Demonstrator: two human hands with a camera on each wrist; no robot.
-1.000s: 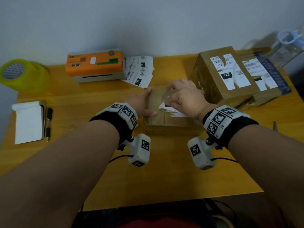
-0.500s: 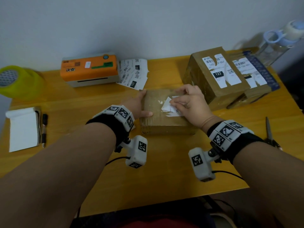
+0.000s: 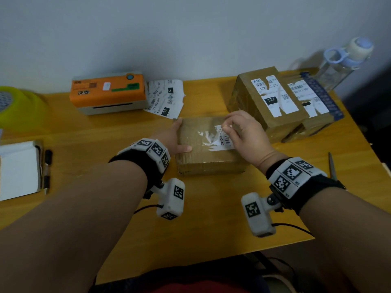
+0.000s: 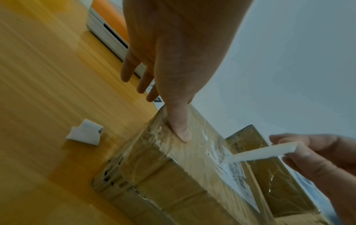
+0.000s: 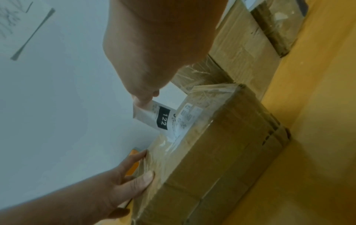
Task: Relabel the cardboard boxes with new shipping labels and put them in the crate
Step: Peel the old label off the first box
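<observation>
A small taped cardboard box lies flat at the table's middle. My left hand braces its left end, with the thumb pressing on top and the fingers straight down the side. My right hand pinches the old white label between thumb and fingers above the box's top. The label, printed "122", stands half peeled, its lower part still stuck to the box. White paper residue stays on the tape where it came off. In the left wrist view the right hand holds the lifted strip.
An orange label printer and loose printed labels sit at the back. Two larger labelled boxes stand right of the small one, a water bottle behind them. Tape roll, notepad and pen lie left. A torn scrap lies beside the box.
My right hand has pulled the label up and to the right, baring more of the box's top. The left hand keeps its hold on the box's left end.
</observation>
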